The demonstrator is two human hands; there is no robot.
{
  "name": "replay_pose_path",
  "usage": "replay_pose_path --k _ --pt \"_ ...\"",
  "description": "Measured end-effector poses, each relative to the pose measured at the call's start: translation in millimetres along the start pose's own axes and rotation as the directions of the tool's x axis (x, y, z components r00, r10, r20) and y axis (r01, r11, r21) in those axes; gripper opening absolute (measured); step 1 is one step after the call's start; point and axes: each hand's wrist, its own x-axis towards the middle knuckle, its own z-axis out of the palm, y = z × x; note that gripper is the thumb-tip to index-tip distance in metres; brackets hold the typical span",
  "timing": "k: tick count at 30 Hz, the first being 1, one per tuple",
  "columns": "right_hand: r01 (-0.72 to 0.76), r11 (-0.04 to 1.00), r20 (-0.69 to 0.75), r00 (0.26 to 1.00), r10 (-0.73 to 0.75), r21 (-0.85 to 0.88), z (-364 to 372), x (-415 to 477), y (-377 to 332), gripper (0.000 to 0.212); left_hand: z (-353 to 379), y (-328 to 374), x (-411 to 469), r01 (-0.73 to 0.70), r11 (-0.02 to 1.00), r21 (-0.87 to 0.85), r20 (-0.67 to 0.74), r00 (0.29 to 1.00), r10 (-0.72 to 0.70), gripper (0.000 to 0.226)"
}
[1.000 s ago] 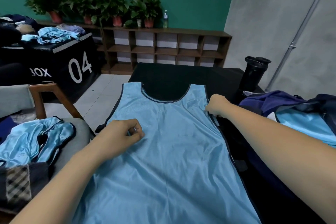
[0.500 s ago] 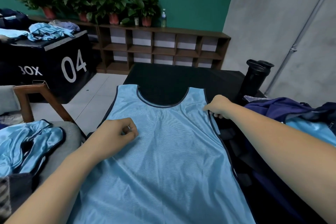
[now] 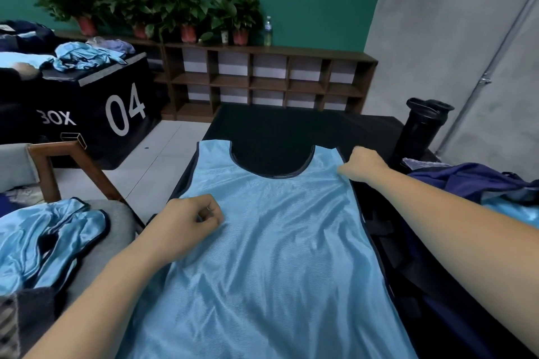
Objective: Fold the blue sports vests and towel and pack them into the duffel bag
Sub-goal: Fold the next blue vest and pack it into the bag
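A light blue sports vest (image 3: 271, 242) with dark trim lies flat on the black table (image 3: 291, 125), neck hole toward the far end. My left hand (image 3: 186, 224) rests on its left side below the armhole, fingers pinched on the fabric. My right hand (image 3: 361, 165) grips the vest's right shoulder strap at the table's right side. More crumpled blue vests (image 3: 43, 242) lie on a grey chair at the left. The navy duffel bag (image 3: 481, 183) sits at the right with blue fabric (image 3: 519, 213) inside.
A black bottle (image 3: 420, 128) stands at the table's far right corner. A wooden chair frame (image 3: 58, 169) is at the left. A black box marked 04 (image 3: 110, 108) holds more clothes. Wooden shelves (image 3: 262, 81) with potted plants line the green wall.
My right hand has slid a little further up the vest's right edge toward the shoulder. The left hand stays pinched on the fabric; the view has shifted slightly.
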Motion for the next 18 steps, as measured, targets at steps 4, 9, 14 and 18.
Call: replay_pose_path --k 4,9,14,18 --pt "0.202 0.979 -0.135 0.971 -0.198 0.016 3.1 12.7 -33.9 0.023 1.3 -2.9 2.2 -0.003 1.0 0.012 0.005 1.0 0.003 0.008" --pt "0.254 0.965 -0.001 0.967 -0.255 -0.059 1.1 49.1 -50.1 0.019 5.1 -0.9 5.0 -0.022 0.999 0.026 0.011 1.0 0.021 0.01" --pt "0.18 0.966 0.076 0.983 -0.169 -0.184 5.4 81.2 -35.2 0.044 5.9 -3.1 9.2 -0.022 0.999 0.028 0.029 0.999 0.021 0.012" --pt "0.167 0.976 0.085 0.984 -0.156 -0.14 6.5 92.5 -30.5 0.03 8.5 -3.0 14.7 -0.027 0.999 0.043 0.032 0.999 0.026 0.016"
